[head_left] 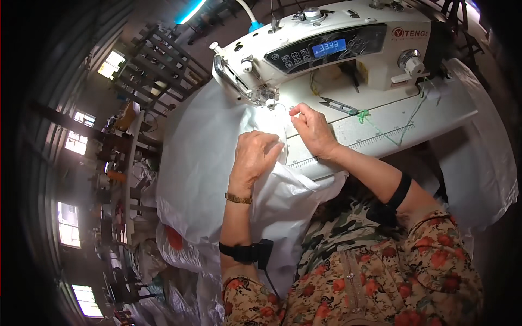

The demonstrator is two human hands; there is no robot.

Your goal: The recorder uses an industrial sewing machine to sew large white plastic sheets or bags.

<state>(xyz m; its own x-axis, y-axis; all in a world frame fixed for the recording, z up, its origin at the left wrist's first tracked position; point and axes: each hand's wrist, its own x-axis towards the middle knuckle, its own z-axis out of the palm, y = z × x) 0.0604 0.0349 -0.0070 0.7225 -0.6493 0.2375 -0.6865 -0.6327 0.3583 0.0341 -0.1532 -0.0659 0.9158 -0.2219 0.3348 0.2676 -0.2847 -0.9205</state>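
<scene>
Thin white fabric [201,141] covers the left of the sewing machine's bed and hangs over its front edge. My left hand [254,157] is closed on this fabric just in front of the needle area, fingers curled under. To the right of the presser foot [271,103], my right hand [314,133] is pinched, thumb against forefinger. Glare from the lamp hides what lies between those fingertips. The white sewing machine [244,46] stands beyond both hands, its small display lit.
Thread snips [340,106] tied to a green cord [363,116] lie on the bed right of my right hand. A printed ruler scale [370,140] runs along the front edge. Overhead is a lit lamp [190,11]. More white material [478,163] hangs at the right.
</scene>
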